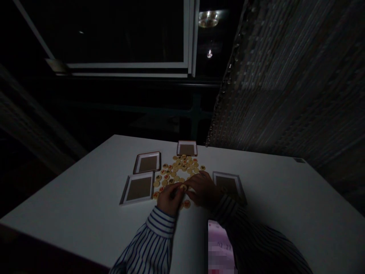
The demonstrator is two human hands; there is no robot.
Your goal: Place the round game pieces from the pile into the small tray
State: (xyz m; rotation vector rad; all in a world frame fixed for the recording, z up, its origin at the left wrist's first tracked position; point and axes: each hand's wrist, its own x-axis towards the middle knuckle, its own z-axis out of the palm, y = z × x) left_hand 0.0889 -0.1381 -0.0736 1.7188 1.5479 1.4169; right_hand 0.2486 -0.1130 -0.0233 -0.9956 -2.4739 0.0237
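On the left, a brown-rimmed tray (148, 164) and, nearer, a pale-rimmed tray (138, 188) lie beside scattered xiangqi pieces (179, 165). At their near edge my left hand (168, 199) pinches one xiangqi disc (183, 187); my right hand (203, 189) meets it, its grip I cannot tell. Rightmost lies another tray (227, 182).

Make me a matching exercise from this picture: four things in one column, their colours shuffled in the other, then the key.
Things:
1. Round pieces
2. Tabletop
3. Left sleeve
4. Lit screen

Colours:
A. Pinkish purple
B. Striped, dark blue on white
C. Pale yellow, some with red or black marks
D. Plain whitish

Pairs: 1-C, 2-D, 3-B, 4-A
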